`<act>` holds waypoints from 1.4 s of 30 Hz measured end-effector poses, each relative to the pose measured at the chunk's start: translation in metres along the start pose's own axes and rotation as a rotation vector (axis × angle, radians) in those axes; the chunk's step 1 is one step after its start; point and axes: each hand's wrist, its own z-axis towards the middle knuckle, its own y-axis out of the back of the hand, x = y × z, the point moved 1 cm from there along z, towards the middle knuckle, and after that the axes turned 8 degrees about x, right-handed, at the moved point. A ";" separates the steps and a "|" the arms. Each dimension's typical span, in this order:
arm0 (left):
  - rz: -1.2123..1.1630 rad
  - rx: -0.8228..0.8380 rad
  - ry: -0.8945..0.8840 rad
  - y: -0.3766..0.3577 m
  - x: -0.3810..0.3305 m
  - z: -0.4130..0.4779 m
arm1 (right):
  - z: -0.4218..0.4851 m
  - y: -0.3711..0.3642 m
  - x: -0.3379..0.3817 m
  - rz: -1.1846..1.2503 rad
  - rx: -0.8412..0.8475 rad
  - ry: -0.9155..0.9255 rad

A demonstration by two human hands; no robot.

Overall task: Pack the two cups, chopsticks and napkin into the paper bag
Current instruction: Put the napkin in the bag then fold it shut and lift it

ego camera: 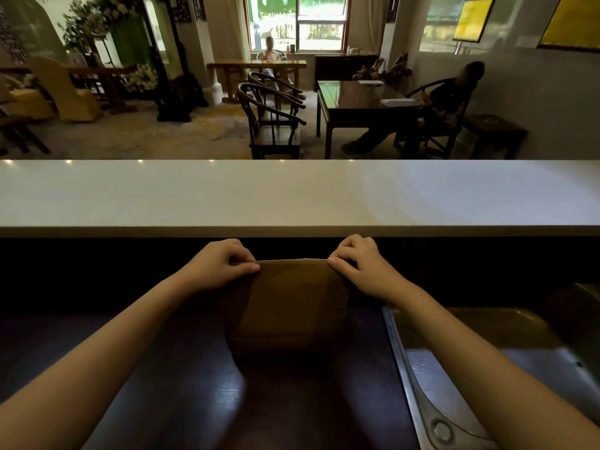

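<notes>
1. Paper bag [285, 306]: one, brown, upright on the dark surface [181, 384]; top edge closed over, contents not visible.
2. Hands: left hand [220, 264] and right hand [360, 264] apart, each pinching one top corner of the bag.
3. Sink [487, 368]: one, metal, just right of the bag.
4. White ledge [292, 196]: beyond the hands.

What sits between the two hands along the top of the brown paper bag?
Only the folded top edge of the brown paper bag spans from the left hand to the right hand; each hand pinches a corner. Seen in the head view.
</notes>
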 end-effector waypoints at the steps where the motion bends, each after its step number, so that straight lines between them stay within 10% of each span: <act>1: 0.007 0.005 -0.001 0.000 -0.001 0.000 | 0.001 0.001 0.007 -0.065 0.008 0.037; 15: -0.072 0.167 0.057 0.007 0.007 0.000 | 0.012 0.005 0.014 -0.114 0.157 0.179; 23: -0.248 0.297 0.096 0.012 0.004 -0.003 | 0.008 -0.002 0.007 0.567 0.222 -0.070; 29: 0.081 0.229 -0.063 -0.009 -0.016 0.009 | 0.006 -0.015 0.002 0.803 0.267 -0.153; 36: -0.228 0.528 0.148 0.011 -0.009 0.014 | 0.003 -0.020 -0.007 0.958 0.250 -0.247; 42: -0.602 0.294 0.270 0.012 0.031 -0.020 | 0.003 -0.030 -0.009 0.973 0.149 -0.289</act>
